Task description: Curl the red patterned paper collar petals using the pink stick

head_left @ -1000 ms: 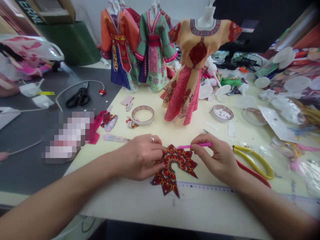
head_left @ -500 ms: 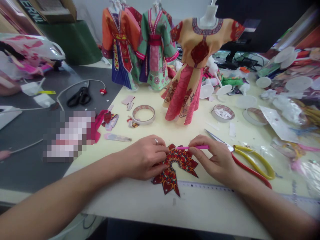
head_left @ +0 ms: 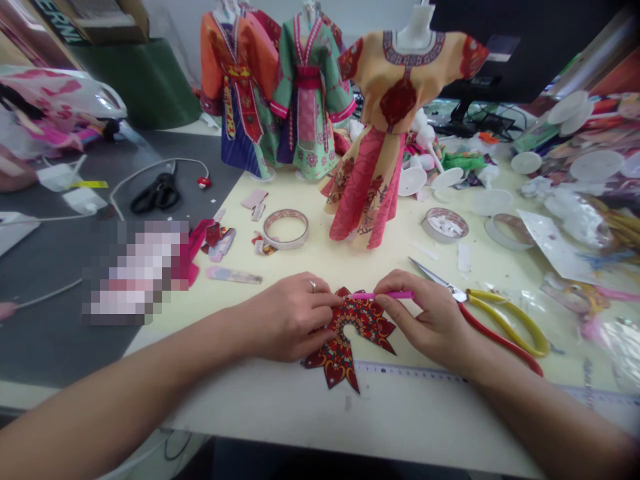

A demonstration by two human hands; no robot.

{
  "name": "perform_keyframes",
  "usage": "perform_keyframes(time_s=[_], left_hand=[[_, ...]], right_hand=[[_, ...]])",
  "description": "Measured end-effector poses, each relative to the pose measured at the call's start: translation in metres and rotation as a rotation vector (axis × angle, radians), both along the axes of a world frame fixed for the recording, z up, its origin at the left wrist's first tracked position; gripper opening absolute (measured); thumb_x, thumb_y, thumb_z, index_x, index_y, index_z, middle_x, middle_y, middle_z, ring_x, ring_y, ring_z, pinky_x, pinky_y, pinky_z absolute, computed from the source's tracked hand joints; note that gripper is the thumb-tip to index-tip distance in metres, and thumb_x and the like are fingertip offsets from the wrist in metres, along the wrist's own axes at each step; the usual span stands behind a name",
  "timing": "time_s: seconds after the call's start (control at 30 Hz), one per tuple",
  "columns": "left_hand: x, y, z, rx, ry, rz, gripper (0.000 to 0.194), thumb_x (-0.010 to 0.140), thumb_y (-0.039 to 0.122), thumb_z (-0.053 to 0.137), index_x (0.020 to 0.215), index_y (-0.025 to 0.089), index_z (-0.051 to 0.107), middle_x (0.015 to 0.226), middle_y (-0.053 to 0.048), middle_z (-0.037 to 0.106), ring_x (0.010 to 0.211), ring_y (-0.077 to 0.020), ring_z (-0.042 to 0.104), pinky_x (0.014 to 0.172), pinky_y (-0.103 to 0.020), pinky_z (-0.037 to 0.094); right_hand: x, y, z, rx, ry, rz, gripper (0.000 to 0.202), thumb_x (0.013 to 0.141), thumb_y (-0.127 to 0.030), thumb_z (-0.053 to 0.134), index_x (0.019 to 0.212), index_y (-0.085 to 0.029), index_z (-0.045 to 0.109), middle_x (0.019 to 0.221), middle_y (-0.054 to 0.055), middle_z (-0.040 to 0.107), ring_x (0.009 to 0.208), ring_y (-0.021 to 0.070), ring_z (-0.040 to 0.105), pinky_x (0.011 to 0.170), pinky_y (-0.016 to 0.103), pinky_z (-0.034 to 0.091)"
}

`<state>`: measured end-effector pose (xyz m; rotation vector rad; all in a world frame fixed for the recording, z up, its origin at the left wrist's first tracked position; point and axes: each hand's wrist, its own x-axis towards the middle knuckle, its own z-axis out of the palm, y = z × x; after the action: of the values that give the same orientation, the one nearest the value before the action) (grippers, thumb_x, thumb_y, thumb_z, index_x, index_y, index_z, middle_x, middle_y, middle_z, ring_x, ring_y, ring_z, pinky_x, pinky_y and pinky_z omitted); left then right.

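A red patterned collar piece [head_left: 340, 363], curved with pointed petal edges and an open centre, lies flat on the pale table. My left hand [head_left: 300, 317], a ring on one finger, grips its left side, fingers bent and pressed on the fabric. Between thumb and fingertips, my right hand [head_left: 430, 320] pinches a thin pink stick tool [head_left: 363, 295]. The stick lies nearly level over the collar piece's top edge, its tip close to my left fingertips. What sits at the tip is too small to make out. Small pale dots show on some petals.
Scissors [head_left: 500, 323] with yellow and red handles lie right of my right hand. A ruler [head_left: 415, 373] runs under the collar piece. Tape rolls [head_left: 286, 230] and dressed doll forms [head_left: 370, 133] stand beyond. Black scissors [head_left: 156, 193] rest on the grey mat [head_left: 200, 150].
The pink stick and my right hand have shifted very slightly left. My left hand and the collar piece stay in nearly the same place; the view has moved a touch.
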<state>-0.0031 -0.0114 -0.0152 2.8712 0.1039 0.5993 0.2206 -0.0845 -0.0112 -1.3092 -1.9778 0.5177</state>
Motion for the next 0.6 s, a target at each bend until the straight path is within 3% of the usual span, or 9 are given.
perform_keyframes(time_s=[0.6], left_hand=[[0.0015, -0.0032, -0.0020, 0.051, 0.076, 0.026, 0.017, 0.085, 0.022, 0.050, 0.084, 0.012, 0.064, 0.099, -0.012, 0.067, 0.086, -0.0195, 0.061, 0.079, -0.037, 0.050]], right_hand=[[-0.0004, 0.0004, 0.0009, -0.027, -0.039, -0.034, 0.006, 0.086, -0.023, 0.052, 0.087, -0.019, 0.056, 0.077, -0.001, 0.063, 0.067, 0.0093, 0.057, 0.063, 0.024, 0.043]])
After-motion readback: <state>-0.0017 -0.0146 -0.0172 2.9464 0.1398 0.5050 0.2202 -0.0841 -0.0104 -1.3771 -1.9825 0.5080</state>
